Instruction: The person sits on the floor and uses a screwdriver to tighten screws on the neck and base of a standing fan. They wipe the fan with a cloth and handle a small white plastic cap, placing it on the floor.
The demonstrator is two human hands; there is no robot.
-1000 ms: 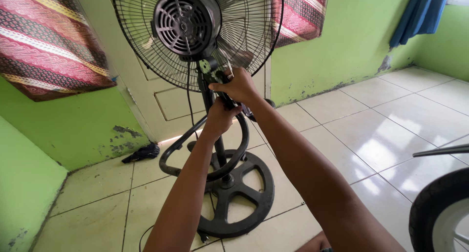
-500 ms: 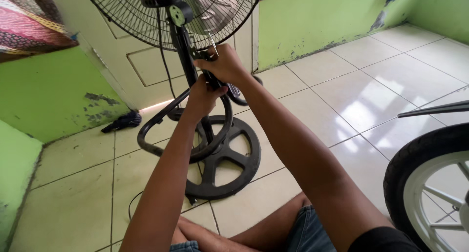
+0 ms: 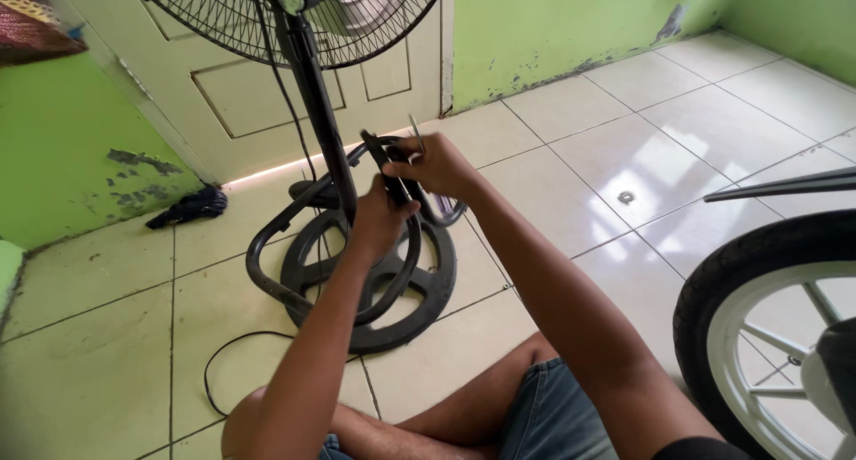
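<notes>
Both hands have dropped from under the fan head to beside the pole (image 3: 316,94), low near the round base (image 3: 374,282). Left hand (image 3: 379,219) grips a dark handle; right hand (image 3: 441,168) pinches what looks like a thin metal tool (image 3: 415,132), steadying it.

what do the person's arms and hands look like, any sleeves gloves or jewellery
Both arms are bare from wrist to upper arm, with no gloves on the left hand or the right hand. No watch, ring or bracelet shows. A black sleeve edge appears at the right shoulder, at the bottom of the frame. The person also wears blue denim shorts.
</notes>
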